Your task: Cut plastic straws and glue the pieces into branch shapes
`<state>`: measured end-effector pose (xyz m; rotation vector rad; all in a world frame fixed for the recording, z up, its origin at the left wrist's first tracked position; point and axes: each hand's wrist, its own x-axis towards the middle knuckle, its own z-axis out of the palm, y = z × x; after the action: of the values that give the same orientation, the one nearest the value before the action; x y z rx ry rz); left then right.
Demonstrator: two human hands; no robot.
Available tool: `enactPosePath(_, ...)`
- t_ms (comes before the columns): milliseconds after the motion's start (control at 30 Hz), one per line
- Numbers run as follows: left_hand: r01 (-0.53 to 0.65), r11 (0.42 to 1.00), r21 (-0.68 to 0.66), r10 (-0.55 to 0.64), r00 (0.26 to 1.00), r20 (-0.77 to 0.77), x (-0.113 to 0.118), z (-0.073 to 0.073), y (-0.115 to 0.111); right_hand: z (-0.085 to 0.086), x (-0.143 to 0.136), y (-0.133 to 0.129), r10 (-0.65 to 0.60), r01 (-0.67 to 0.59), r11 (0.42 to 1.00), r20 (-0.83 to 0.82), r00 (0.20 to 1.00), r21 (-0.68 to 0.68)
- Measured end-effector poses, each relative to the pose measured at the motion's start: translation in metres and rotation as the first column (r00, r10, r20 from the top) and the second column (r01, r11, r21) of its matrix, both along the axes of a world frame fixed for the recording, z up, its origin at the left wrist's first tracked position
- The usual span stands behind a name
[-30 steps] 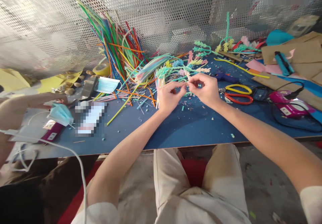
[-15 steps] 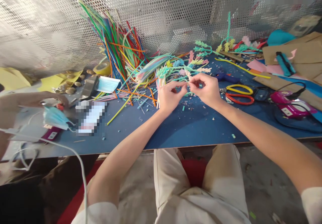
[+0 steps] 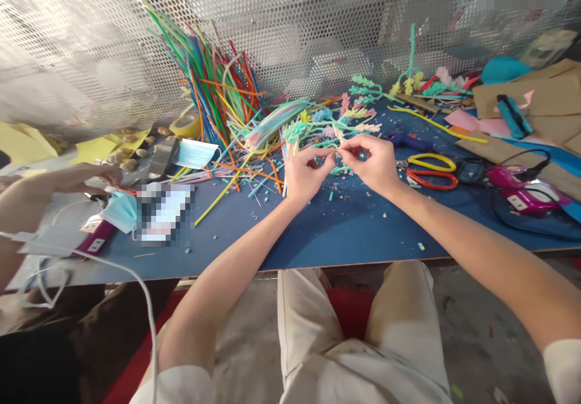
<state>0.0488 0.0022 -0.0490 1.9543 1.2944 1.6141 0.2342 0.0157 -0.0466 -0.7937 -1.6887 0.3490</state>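
Above the blue tabletop (image 3: 345, 234), my left hand (image 3: 303, 174) and my right hand (image 3: 374, 161) meet almost fingertip to fingertip. Each has thumb and forefinger pressed together in a pinch. Whatever lies between the fingertips is too small to make out. Just beyond them is a cluster of pastel pipe-cleaner sprigs (image 3: 324, 117) in mint, yellow, blue and pink. A pale bundle of pipe cleaners (image 3: 272, 127) lies behind my left hand. Small clippings are strewn beneath both hands. To the right of my right hand rest scissors (image 3: 433, 179) with yellow and red handles.
Tall bundled pipe cleaners (image 3: 200, 89) lean against the perforated metal panel (image 3: 295, 35). A blue glue gun (image 3: 411, 141), a pink power strip (image 3: 521, 192) with black cord and cardboard (image 3: 544, 98) lie right. At left are a face mask (image 3: 196, 153), a blurred phone (image 3: 166, 213) and another person's hand (image 3: 97, 177).
My hands keep their pinch with only slight shifts of the fingers. At left, the other person's hand has moved a little, and the mask near it has shifted right.
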Motion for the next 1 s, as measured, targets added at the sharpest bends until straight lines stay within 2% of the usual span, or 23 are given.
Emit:
enactPosePath(367, 0.046, 0.992, 0.121, -0.033, 0.994, -0.105, -0.0007, -0.0002, 0.0021, -0.0008, 0.0017, -0.0006, 0.020, -0.020, 1.000, 0.031, 0.999, -0.002)
enactPosePath(867, -0.012, 0.988, 0.155, 0.040, 0.983, -0.179, -0.0052, 0.0013, 0.0043, -0.0002, 0.0044, 0.0020, -0.015, 0.015, 1.000, 0.065, 0.998, 0.002)
enactPosePath(1000, -0.004, 0.989, 0.150, 0.035, 0.978, -0.204, -0.0076, -0.0003, 0.0064, 0.0017, 0.0071, 0.0020, 0.042, -0.044, 0.999, 0.135, 0.990, 0.010)
